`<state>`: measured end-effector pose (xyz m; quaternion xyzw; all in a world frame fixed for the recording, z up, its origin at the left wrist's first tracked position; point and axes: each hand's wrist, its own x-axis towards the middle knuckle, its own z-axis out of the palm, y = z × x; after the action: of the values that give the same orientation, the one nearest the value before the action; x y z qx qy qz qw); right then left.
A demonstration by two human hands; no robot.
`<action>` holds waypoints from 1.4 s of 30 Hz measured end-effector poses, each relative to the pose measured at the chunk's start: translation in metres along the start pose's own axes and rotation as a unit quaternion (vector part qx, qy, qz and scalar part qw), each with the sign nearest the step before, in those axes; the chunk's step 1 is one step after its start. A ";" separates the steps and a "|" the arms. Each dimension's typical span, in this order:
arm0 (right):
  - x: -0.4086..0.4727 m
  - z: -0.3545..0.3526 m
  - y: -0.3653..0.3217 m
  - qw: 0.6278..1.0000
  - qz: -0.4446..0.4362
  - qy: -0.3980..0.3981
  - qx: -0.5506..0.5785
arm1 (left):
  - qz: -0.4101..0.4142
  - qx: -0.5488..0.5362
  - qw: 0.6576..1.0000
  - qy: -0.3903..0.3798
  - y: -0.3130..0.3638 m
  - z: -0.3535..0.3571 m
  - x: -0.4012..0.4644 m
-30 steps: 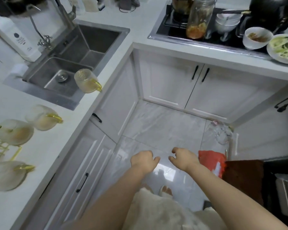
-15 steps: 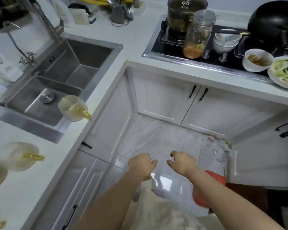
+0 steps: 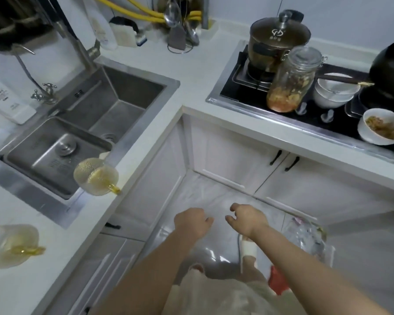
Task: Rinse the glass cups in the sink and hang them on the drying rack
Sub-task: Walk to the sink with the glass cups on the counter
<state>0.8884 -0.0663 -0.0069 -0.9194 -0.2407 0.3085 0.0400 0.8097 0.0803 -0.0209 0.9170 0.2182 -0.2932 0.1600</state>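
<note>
Nearby, glass cup [image 3: 96, 176] at sink [image 3: 132, 146] edge

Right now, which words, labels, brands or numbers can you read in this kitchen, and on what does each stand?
No text is legible.
Pot lid: a pale logo with small characters beneath, too blurred to read.
White bottle left of the sink: a dark round mark and small print, too small to read.
Sink ledge: faint engraved marks, unreadable.

A home kitchen, lived in and in use.

A stainless steel double-basin sink [image 3: 96, 123] is sitting in the white L-shaped tabletop [image 3: 191, 71], a lidded steel pot [image 3: 275, 39] is standing on the black gas hob [image 3: 241, 87], and white cupboard doors [image 3: 232, 160] are lining the corner.
</note>
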 end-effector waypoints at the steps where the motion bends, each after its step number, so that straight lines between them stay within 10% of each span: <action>1: 0.008 -0.005 0.003 1.000 -0.010 -0.003 -0.009 | -0.009 -0.008 1.000 0.010 0.003 -0.003 0.005; 25: 0.135 -0.099 0.040 0.941 -0.287 -0.075 -0.163 | -0.250 -0.172 0.953 0.016 0.079 -0.048 0.066; 42: 0.221 -0.173 -0.082 0.962 -0.258 -0.029 -0.083 | -0.244 -0.294 0.919 0.100 0.002 -0.139 0.118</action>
<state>1.1091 0.1222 0.0301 -0.8171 -0.4954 0.2929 0.0347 0.9618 0.1736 0.0160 0.7716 0.5261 -0.1531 0.3230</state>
